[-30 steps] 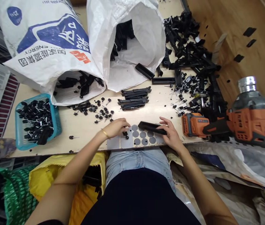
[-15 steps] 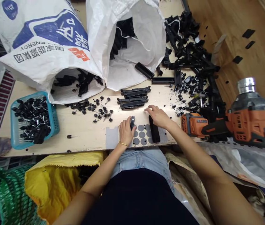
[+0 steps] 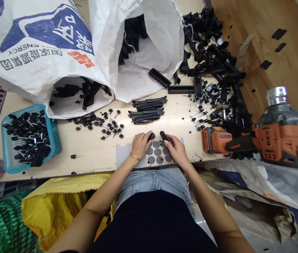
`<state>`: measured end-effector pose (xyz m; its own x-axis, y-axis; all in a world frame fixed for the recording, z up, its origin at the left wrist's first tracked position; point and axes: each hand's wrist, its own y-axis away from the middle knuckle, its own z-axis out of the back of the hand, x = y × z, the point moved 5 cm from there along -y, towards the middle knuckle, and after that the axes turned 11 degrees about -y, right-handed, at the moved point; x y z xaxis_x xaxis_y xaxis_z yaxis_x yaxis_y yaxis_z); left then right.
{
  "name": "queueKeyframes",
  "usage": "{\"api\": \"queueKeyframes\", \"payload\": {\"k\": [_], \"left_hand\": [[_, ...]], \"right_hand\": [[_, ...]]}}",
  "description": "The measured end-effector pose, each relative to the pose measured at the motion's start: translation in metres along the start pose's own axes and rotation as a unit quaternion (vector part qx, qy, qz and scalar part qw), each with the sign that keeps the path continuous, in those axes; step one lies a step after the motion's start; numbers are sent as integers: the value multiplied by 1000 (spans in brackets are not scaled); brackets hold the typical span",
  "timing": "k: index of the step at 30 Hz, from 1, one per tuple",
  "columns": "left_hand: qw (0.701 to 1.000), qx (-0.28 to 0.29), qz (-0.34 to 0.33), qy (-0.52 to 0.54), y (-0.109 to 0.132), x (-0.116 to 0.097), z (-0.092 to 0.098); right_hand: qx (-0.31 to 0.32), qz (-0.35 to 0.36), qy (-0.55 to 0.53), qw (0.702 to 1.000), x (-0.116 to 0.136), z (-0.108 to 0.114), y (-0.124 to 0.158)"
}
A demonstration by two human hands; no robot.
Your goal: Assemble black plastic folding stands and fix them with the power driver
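At the front of the bench, my left hand (image 3: 140, 145) has its fingers closed around a small black plastic piece (image 3: 151, 136), mostly hidden by the hand. Close beside it, my right hand (image 3: 176, 149) grips a long black plastic part (image 3: 163, 135) between thumb and fingers; its rounded end points away from me. Both hands are over a pale sheet with grey round discs (image 3: 157, 151). Beyond them, folded black plastic assemblies (image 3: 149, 104) lie side by side on the wood. Loose black-headed screws (image 3: 114, 130) are scattered to their left.
A blue basket (image 3: 56, 140) of black-headed screws stands at left. Two white woven sacks (image 3: 100, 95) with black parts lie open at the back. An orange cordless power tool (image 3: 283, 137) rests at right, near a pile of black parts (image 3: 212, 59).
My right hand has come down and toward me, and now grips a long black part. The left hand has turned slightly, tilting its piece. The whole view has shifted a little.
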<state>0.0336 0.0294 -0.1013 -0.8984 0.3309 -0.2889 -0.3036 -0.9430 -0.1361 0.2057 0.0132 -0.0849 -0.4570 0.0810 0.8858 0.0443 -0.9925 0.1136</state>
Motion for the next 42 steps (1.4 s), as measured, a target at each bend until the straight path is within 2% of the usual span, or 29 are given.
{"api": "queueKeyframes", "payload": {"k": [3,6,9,12,16,27,31,36,42], "left_hand": [[999,-31,-14,38,5,-7,-1],[997,-63,11,37,11,-12,-4],[996,-67,49,37,12,-10,-7],[997,-45,46,42,9,-7,-10],[996,-44,46,65,9,-7,-9],[997,-42,44,45,9,-19,-22],[997,-57,39,40,8,-17,-20],[998,-23,37,48,5,-15,-18],[996,-46,64,50,9,-23,-14]], "right_hand": [[-36,8,49,998,0,8,3],[-70,26,108,991,0,5,8],[-25,41,114,992,1,-4,7],[29,61,161,985,5,-10,5],[48,67,208,975,6,-12,5],[61,94,129,985,2,-9,1],[58,88,139,985,3,-10,1],[54,76,134,987,3,-11,1],[61,70,114,989,3,-11,1]]}}
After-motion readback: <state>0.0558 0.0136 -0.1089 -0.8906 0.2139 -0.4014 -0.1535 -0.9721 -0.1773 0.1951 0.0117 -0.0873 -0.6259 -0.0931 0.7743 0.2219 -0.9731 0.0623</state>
